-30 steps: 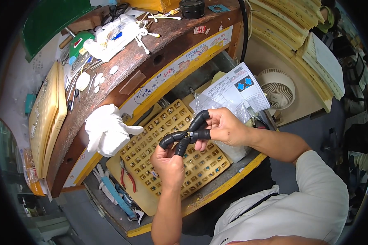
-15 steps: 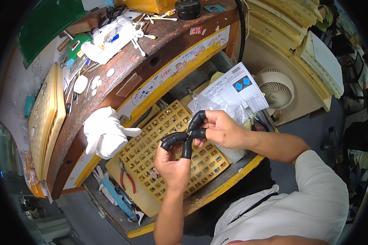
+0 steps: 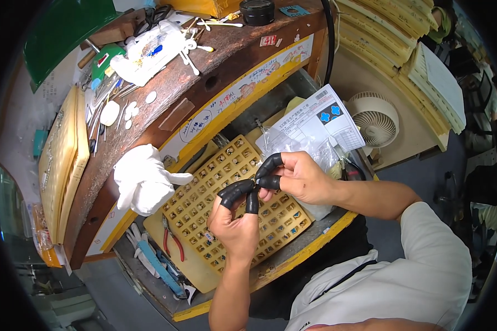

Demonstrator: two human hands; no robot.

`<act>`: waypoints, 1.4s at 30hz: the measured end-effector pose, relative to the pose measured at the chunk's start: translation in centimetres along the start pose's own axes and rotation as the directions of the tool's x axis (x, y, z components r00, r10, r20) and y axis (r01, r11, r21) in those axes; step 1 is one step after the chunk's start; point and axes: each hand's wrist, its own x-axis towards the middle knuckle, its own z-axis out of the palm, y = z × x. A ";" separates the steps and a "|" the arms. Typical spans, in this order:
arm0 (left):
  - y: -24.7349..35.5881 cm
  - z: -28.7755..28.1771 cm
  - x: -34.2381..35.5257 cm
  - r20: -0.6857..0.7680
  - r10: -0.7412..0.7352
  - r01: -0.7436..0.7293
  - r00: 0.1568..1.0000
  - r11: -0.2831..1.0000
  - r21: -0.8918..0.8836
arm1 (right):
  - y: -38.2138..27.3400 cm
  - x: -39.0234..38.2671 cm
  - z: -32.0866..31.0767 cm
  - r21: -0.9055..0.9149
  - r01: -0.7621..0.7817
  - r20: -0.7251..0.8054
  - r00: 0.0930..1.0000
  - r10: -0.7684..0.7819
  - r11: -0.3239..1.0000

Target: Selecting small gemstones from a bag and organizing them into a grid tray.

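Observation:
Black coverings wrap the thumb and index finger of both my hands. The fingertips of my left hand [image 3: 236,223] and my right hand [image 3: 298,177] meet, pinched around a tiny piece that is mostly hidden and too small to name. Beneath them lies a yellow tray [image 3: 190,271] with rows of square pockets, many holding small shiny metal pieces, some with blue. Pliers with red handles [image 3: 175,246] rest on the tray's left part.
A white glove [image 3: 143,179] hangs at the wooden bench edge [image 3: 165,110]. Cotton swabs [image 3: 190,58] and thin tools lie on the bench. Beyond my right hand are clear plastic bags [image 3: 301,142], a printed sheet [image 3: 323,118] and a round fan [image 3: 373,118]. The drawer's yellow front edge [image 3: 315,243] runs nearest me.
Both hands keep their pinch in nearly the same place. My fingers have shifted very slightly, and the whole view has moved a little.

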 end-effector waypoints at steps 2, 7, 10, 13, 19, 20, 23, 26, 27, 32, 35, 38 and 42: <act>0.0 0.0 0.0 -0.012 -0.028 0.028 1.000 1.000 -0.006 | 0.0 0.0 0.1 0.005 0.009 -0.004 1.000 -0.009 1.000; 0.1 -0.1 -0.1 -0.035 -0.035 0.034 0.999 0.999 -0.020 | 0.0 0.0 0.3 0.056 0.000 -0.010 1.000 0.001 0.998; 0.3 -0.2 -0.1 -0.044 -0.042 0.041 0.998 0.998 -0.043 | 0.0 0.0 0.2 0.062 0.021 0.004 1.000 -0.021 0.998; 0.3 -0.1 0.0 -0.036 -0.051 0.049 0.998 0.997 -0.054 | -0.1 -0.1 0.0 0.061 0.022 0.007 1.000 -0.022 0.998; 0.5 -0.2 -0.1 -0.031 -0.045 0.044 0.998 0.997 -0.061 | 0.1 0.0 0.0 0.054 0.029 0.025 0.999 -0.030 0.998; 0.6 -0.2 -0.1 -0.027 -0.049 0.047 0.998 0.996 -0.069 | 0.2 0.0 -0.1 0.054 0.029 0.024 0.999 -0.030 0.998; 0.6 -0.3 0.0 -0.015 -0.044 0.043 0.999 0.997 -0.062 | 0.2 0.0 -0.2 0.064 0.033 0.036 0.999 -0.035 0.997; 0.5 -0.3 -0.1 -0.014 -0.021 0.020 1.000 0.998 -0.064 | 0.0 0.0 -0.2 0.039 0.024 0.048 0.999 -0.026 0.999; 0.6 -0.3 0.0 -0.014 -0.022 0.021 1.000 0.998 -0.064 | -0.1 -0.1 -0.2 0.046 0.020 0.049 0.999 -0.022 0.999; 0.5 -0.5 0.2 -0.009 -0.041 0.040 0.999 0.993 -0.110 | -1.1 0.2 -0.1 0.092 -0.013 0.049 0.999 0.008 0.996; 0.4 -0.4 0.1 -0.014 -0.043 0.040 0.999 0.989 -0.139 | -1.2 0.3 -0.3 0.061 -0.006 0.058 0.998 0.002 0.998; 0.6 -0.4 0.1 -0.016 -0.068 0.066 0.998 0.990 -0.123 | -1.4 0.3 -0.3 0.052 -0.009 0.051 0.999 0.006 0.999; 0.7 -0.3 0.1 -0.012 -0.058 0.056 0.998 0.989 -0.137 | -1.5 0.2 -0.4 0.052 -0.015 0.044 0.999 0.013 0.999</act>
